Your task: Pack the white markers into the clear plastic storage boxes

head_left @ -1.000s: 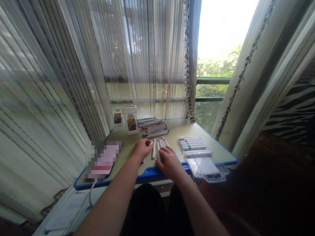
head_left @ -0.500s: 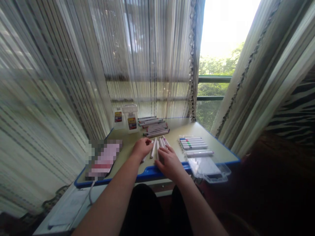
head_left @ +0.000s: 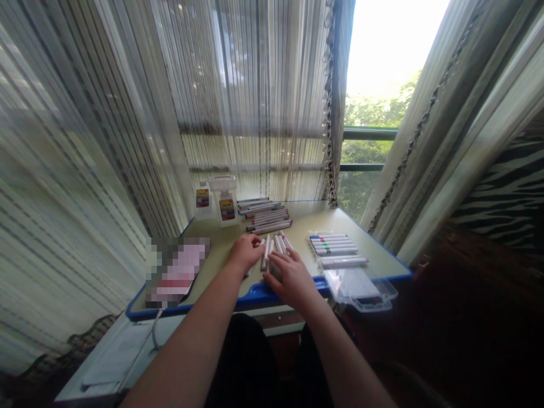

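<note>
Several white markers [head_left: 266, 256] lie side by side near the front of the table, between my two hands. My left hand [head_left: 245, 253] rests at their left side, its fingers loosely curved and its thumb near the leftmost ones; one marker lies partly under it. Spread over the right side of the group is my right hand [head_left: 291, 276], palm down, fingertips touching the markers and covering parts of them. Behind my hands, a loose pile of markers with coloured ends [head_left: 267, 215] stretches across the table.
To the right, an open clear plastic case [head_left: 361, 289] holds a row of markers [head_left: 334, 245], with one marker [head_left: 344, 262] lying across it. Two clear containers [head_left: 227, 201] stand at the back left. A blurred phone-like object [head_left: 181, 272] with a cable lies left on the blue-edged table [head_left: 306, 212].
My right hand has shifted slightly left against the markers, and those between my hands sit closer together. My left hand stays in nearly the same place.
</note>
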Motion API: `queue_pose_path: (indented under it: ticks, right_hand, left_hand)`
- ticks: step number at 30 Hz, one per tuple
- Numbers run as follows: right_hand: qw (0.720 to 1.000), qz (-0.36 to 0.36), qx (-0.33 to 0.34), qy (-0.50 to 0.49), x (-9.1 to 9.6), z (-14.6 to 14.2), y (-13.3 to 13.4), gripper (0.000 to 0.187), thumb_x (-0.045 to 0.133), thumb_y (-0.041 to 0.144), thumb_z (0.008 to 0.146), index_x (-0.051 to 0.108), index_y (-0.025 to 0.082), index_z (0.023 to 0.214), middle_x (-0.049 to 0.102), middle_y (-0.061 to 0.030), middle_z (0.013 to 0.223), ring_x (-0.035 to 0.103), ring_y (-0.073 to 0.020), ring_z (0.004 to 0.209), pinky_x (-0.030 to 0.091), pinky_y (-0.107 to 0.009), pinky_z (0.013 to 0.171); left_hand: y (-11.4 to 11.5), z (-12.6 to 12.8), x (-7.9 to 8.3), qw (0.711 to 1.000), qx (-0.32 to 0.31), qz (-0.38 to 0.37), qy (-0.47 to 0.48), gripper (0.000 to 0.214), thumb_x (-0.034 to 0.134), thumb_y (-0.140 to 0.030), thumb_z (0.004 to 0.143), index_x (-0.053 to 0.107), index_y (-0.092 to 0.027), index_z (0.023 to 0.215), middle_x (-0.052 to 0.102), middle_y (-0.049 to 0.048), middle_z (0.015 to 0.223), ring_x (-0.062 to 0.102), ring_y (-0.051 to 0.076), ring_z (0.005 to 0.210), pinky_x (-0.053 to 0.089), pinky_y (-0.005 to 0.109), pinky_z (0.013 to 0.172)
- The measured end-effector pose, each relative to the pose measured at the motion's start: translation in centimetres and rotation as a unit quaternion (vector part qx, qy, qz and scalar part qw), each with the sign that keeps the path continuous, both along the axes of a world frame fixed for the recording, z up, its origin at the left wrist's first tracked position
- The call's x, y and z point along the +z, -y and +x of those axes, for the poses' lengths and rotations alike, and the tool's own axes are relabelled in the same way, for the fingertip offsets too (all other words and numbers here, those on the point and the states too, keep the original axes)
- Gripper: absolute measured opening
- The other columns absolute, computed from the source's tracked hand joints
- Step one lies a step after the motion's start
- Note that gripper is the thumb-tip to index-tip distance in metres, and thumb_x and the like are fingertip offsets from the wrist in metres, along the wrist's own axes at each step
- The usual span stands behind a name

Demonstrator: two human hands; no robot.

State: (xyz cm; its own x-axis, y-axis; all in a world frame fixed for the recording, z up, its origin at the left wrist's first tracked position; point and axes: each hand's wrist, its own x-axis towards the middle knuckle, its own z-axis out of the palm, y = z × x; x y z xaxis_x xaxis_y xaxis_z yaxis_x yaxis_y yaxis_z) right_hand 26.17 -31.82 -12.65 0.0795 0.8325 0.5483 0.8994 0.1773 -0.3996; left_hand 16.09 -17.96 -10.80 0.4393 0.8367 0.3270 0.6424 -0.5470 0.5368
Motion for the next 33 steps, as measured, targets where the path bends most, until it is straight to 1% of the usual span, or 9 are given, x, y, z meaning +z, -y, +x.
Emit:
queue_pose_path:
  ticks: [3,7,10,13,17,21,23,28,33]
  right_hand:
    - [1.0,-0.005,-0.005,-0.002,0.0,-0.1,0.0,0.038,0.058,0.034,0.081,0.059,0.017,0.115,0.062,-0.0073,0.12,0.047,-0.0253,0.12,0.027,-0.043,0.111]
    - [1.0,0.009,-0.012,-0.009,0.2,-0.2,0.0,0.027,0.06,0.032,0.08,0.061,0.017,0.102,0.063,-0.0083,0.111,0.052,-0.0248,0.111,0.031,-0.043,0.108]
    - [1.0,0.021,-0.005,-0.012,0.2,-0.1,0.1,0.017,0.059,0.031,0.08,0.061,0.019,0.093,0.064,-0.0061,0.102,0.054,-0.024,0.107,0.031,-0.043,0.108]
    - [0.999,0.028,-0.007,-0.019,-0.1,0.0,0.1,0.017,0.059,0.03,0.08,0.06,0.02,0.094,0.063,-0.0062,0.101,0.05,-0.0257,0.111,0.033,-0.044,0.106]
    - [0.998,0.036,-0.022,-0.039,-0.6,0.1,0.0,0.029,0.058,0.029,0.079,0.056,0.017,0.105,0.061,-0.0105,0.105,0.046,-0.0289,0.116,0.037,-0.046,0.103]
    - [0.995,0.063,-0.032,-0.065,-0.9,0.2,-0.1,0.035,0.058,0.03,0.078,0.053,0.016,0.11,0.06,-0.0129,0.106,0.044,-0.0297,0.119,0.039,-0.047,0.101]
    - [0.995,0.064,-0.028,-0.064,-0.8,0.2,-0.1,0.033,0.056,0.029,0.079,0.055,0.016,0.11,0.061,-0.0116,0.107,0.046,-0.0284,0.117,0.038,-0.046,0.102]
    - [0.999,0.043,0.005,-0.031,-0.2,0.2,0.0,0.019,0.055,0.027,0.081,0.065,0.022,0.097,0.065,-0.005,0.107,0.054,-0.0227,0.108,0.031,-0.044,0.107]
    - [0.999,0.031,0.015,-0.025,-0.1,0.2,0.1,0.023,0.055,0.023,0.079,0.065,0.024,0.1,0.066,-0.0037,0.108,0.054,-0.0215,0.11,0.03,-0.043,0.108]
  left_hand:
    - [0.2,-0.1,0.2,1.0,0.002,0.025,0.019,0.023,0.059,-0.029,0.073,0.067,-0.014,0.089,0.065,0.009,0.094,0.061,0.018,0.082,0.047,0.027,0.076]
    - [0.6,-0.2,0.6,0.997,0.006,0.066,0.032,0.018,0.054,-0.027,0.076,0.067,-0.016,0.077,0.065,0.0067,0.087,0.061,0.017,0.078,0.046,0.027,0.076]
    - [0.8,-0.2,0.7,0.997,-0.02,0.075,0.014,0.016,0.057,-0.029,0.075,0.068,-0.017,0.075,0.065,0.006,0.085,0.06,0.018,0.08,0.046,0.027,0.078]
    - [1.0,-0.2,0.8,0.997,-0.047,0.067,-0.003,0.017,0.061,-0.032,0.072,0.07,-0.018,0.075,0.064,0.0064,0.089,0.06,0.019,0.083,0.046,0.027,0.081]
    - [1.2,-0.4,1.0,0.998,-0.039,0.04,-0.016,0.019,0.065,-0.031,0.067,0.072,-0.017,0.078,0.063,0.007,0.094,0.061,0.02,0.085,0.046,0.028,0.082]
    - [1.2,-0.6,1.1,0.999,-0.039,0.02,-0.028,0.024,0.068,-0.034,0.063,0.072,-0.017,0.08,0.063,0.0069,0.093,0.061,0.021,0.086,0.046,0.028,0.081]
    - [1.0,-0.6,1.0,0.998,-0.046,0.015,-0.026,0.026,0.068,-0.034,0.063,0.072,-0.017,0.082,0.063,0.0073,0.092,0.06,0.021,0.085,0.046,0.028,0.08]
    - [0.9,-0.6,0.8,0.998,-0.053,-0.014,-0.021,0.029,0.069,-0.032,0.062,0.072,-0.015,0.085,0.062,0.0083,0.096,0.06,0.021,0.085,0.047,0.027,0.077]
    - [1.1,-0.6,0.9,0.998,-0.046,-0.036,-0.017,0.028,0.069,-0.03,0.062,0.071,-0.016,0.086,0.061,0.0073,0.098,0.059,0.02,0.084,0.047,0.027,0.078]
